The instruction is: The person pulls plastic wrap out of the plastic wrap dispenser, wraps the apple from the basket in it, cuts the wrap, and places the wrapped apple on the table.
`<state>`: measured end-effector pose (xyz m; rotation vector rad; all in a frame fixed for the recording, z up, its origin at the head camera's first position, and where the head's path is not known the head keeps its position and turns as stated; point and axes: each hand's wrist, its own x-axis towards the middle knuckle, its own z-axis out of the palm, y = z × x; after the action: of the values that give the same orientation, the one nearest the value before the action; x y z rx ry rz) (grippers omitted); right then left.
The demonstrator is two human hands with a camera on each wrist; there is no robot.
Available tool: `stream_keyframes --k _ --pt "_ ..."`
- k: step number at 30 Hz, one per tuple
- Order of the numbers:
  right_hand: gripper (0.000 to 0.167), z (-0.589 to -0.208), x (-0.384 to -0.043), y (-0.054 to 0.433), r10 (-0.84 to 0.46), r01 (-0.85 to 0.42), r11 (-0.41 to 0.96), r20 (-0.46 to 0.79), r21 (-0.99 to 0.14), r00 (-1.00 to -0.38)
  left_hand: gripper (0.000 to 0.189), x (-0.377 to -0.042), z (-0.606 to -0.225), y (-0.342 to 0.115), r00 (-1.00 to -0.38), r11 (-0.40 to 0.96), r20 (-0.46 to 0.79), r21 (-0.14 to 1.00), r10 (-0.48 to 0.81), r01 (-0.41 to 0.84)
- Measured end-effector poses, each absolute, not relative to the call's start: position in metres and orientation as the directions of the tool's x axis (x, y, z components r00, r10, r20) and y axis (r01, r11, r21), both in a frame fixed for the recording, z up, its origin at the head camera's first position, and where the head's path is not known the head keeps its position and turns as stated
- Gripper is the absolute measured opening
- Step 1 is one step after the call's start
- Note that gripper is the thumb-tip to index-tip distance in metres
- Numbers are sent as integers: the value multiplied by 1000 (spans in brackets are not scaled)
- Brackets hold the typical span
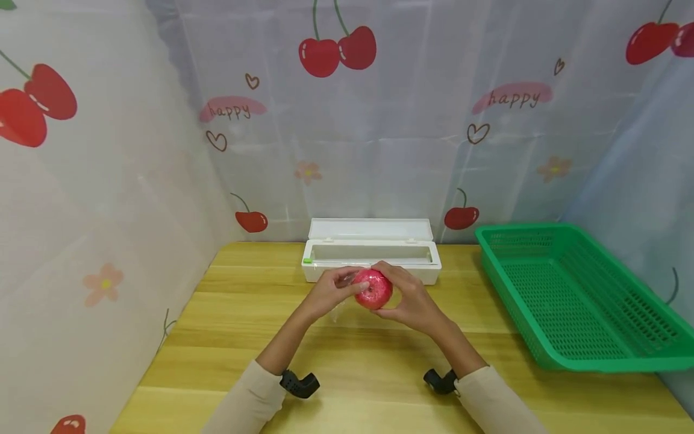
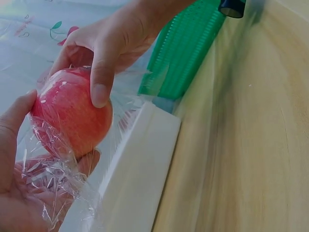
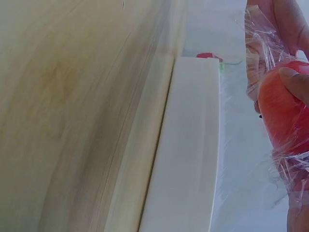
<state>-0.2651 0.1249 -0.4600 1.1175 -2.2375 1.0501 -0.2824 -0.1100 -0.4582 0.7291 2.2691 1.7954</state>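
Both hands hold a red apple (image 1: 376, 292) up over the table, in front of the white box. Clear plastic wrap (image 2: 58, 179) clings to the apple and bunches in loose folds at its side, against the left palm. My left hand (image 1: 332, 293) grips the apple from the left, its thumb across the front near the dimple. From the right, my right hand (image 1: 410, 298) grips it with fingers over the top and thumb below. In the right wrist view the apple (image 3: 280, 111) shows only partly, at the right edge, with wrap over the fingers.
A white cling-film box (image 1: 374, 272) with its lid raised stands at the back of the wooden table (image 1: 358, 386). A green plastic basket (image 1: 564, 361) sits on the right. Printed curtains (image 1: 358, 138) hang behind and at the sides.
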Motion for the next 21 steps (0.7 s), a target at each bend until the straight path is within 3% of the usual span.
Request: stream_keyframes --k 9,13,16,21 --pt "89 -461 -263 127 -469 -779 409 623 -475 -626 62 -286 -460 -117 -855 215 172 926 490 310" --pt "88 -460 -263 128 -465 -768 403 612 -498 -640 66 -287 -458 -120 -839 189 251 906 482 379" --pt "87 -459 -263 128 -465 -762 388 603 -518 -648 71 -286 -455 -120 -797 162 359 859 485 486" --pt "86 -459 -263 129 -464 -743 382 581 -550 -668 85 -285 -453 -118 -666 128 518 730 536 671"
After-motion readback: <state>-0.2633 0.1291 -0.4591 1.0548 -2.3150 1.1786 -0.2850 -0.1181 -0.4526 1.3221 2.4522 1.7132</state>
